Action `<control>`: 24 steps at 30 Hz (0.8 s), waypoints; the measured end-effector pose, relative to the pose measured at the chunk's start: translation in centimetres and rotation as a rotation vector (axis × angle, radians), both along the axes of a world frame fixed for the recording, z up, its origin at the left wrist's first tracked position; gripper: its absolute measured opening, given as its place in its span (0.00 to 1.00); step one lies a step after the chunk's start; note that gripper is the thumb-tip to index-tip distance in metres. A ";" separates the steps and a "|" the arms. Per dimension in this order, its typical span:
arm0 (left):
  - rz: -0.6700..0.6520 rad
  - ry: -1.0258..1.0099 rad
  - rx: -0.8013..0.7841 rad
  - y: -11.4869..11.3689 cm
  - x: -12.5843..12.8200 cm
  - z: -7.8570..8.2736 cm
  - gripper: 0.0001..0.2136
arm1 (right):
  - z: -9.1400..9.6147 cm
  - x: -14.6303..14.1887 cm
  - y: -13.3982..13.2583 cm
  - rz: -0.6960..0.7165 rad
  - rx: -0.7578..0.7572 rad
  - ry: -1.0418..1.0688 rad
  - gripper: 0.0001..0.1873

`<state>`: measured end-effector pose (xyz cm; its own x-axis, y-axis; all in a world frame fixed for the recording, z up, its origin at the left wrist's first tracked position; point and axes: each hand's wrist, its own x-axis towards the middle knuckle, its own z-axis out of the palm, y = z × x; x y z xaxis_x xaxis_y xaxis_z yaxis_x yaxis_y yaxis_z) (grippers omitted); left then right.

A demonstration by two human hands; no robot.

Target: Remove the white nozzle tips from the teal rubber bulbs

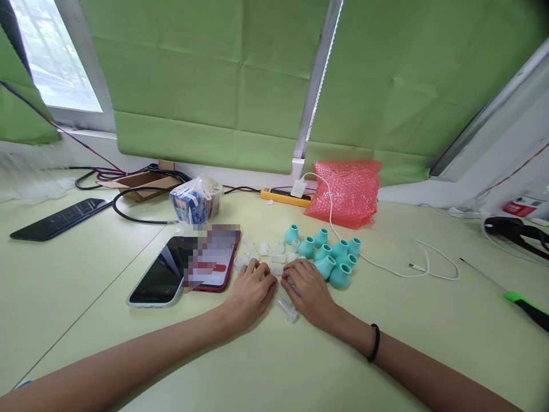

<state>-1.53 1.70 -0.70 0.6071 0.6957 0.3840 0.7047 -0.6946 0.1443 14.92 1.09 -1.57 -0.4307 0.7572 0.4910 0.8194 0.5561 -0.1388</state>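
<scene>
My left hand (253, 290) rests on the table with fingers curled and pressed together; whatever they may hold is hidden. Facing it, my right hand (309, 290) is bent round, and a bit of translucent plastic shows between its thumb and fingers. A clear plastic tube (275, 269) lies just beyond the gap between both hands. Nearer me, beside the right thumb, is another clear tube piece (287, 309). Several small white translucent parts (265, 248) are scattered beyond the fingertips. To the right of my right hand stands a group of turquoise bulb-shaped pieces with open necks (340, 276).
Two phones, one dark-screened (160, 272) and one red-cased (218, 269), lie left. Behind are a plastic-wrapped packet (191, 200), a yellow power strip (285, 198) and a red bubble-wrap parcel (345, 194). A white cable (397, 273) and a green-black screwdriver (525, 303) lie right.
</scene>
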 end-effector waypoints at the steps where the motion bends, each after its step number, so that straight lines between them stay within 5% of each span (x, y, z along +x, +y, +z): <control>1: -0.011 -0.032 0.004 -0.1 0.0 0.1 0.10 | -0.1 0.1 0.1 0.020 0.015 0.038 0.05; 8: -0.254 -0.225 0.048 -1.2 -0.1 0.8 0.08 | -0.5 0.5 0.3 0.202 0.160 0.287 0.06; 13: -0.253 -0.130 0.024 -1.4 0.1 0.8 0.07 | -0.3 0.5 -0.1 0.264 0.217 0.406 0.07; 24: -0.337 -0.145 -0.017 -1.0 -0.1 0.5 0.02 | 0.9 1.0 -3.0 0.348 -0.059 0.525 0.06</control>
